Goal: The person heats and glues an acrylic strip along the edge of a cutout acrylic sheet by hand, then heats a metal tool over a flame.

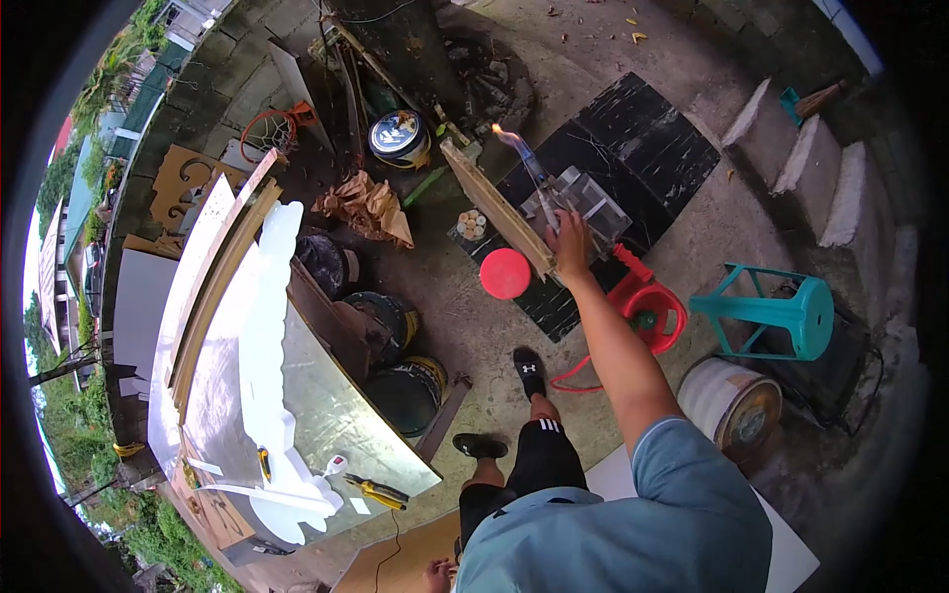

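My right hand (570,245) is stretched forward, wrapped round the handle of a gas blowtorch (544,193). A blue and orange flame (509,138) comes from the nozzle, pointing away from me. Just left of the torch, a wooden board (497,210) stands on edge. A metal tray-like frame (590,205) lies on the black mat right beside the torch. My left hand (440,575) hangs low at the bottom edge, by my side, largely hidden by my body; its grip cannot be made out.
A red round lid (505,274), a red hose reel (647,314) and a teal stool (781,311) stand around the black mat (647,143). To the left, a metal-topped table (346,405) bears a white cut-out sheet and pliers (378,491). Several buckets line its side; concrete steps rise right.
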Available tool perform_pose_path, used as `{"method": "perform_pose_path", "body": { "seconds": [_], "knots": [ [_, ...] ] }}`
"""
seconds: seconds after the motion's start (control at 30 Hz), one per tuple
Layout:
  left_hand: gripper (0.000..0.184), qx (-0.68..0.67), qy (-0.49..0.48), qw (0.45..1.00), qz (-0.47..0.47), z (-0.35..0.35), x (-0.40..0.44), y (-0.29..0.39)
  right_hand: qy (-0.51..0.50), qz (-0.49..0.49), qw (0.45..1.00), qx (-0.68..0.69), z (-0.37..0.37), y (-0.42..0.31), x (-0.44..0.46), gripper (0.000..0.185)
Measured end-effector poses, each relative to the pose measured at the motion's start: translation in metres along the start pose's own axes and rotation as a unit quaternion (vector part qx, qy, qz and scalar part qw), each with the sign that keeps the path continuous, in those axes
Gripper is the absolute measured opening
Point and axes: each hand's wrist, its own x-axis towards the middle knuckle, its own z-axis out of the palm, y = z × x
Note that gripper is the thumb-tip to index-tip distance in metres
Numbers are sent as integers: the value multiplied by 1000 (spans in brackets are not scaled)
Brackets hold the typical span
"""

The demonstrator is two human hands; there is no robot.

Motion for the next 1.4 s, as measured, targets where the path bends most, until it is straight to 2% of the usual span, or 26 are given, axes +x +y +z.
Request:
{"method": "perform_pose_path", "body": {
  "seconds": [0.13,0.23,0.33,0.43,0.5,0.53,0.6,0.7,0.9,1.17,1.4],
  "knots": [
    [27,-41,-5,997,-64,-2,6,-13,-9,-2,1000,-11,-2,-2,2,37],
    [26,23,1,997,-72,-1,8,-22,-10,2,1000,-17,-4,-4,1,37],
    [24,-50,-32,998,-31,-1,12,-44,2,2,1000,-21,-2,-4,1,37],
    [24,-45,-28,996,-74,0,6,-40,2,5,1000,-16,-2,-5,0,38],
    [25,-89,-26,995,-47,3,1,-32,-5,8,1000,-9,-2,-5,0,39],
    [25,-89,-26,995,-47,3,1,-32,-2,5,1000,-4,-1,-5,0,39],
    [26,-65,-30,997,13,1,7,-52,2,1,1000,2,1,-5,0,39],
    [26,-111,-38,993,-32,4,-1,-42,20,-8,1000,-10,2,-7,-2,40],
    [28,-103,-27,994,24,4,7,-77,23,-12,999,-33,-3,-12,-1,39],
    [29,-122,-20,992,-11,9,5,-76,-22,31,999,-18,6,-7,11,38],
    [29,-106,-20,994,-20,6,7,-68,-13,19,999,-23,10,-6,13,40]
  ]
}}
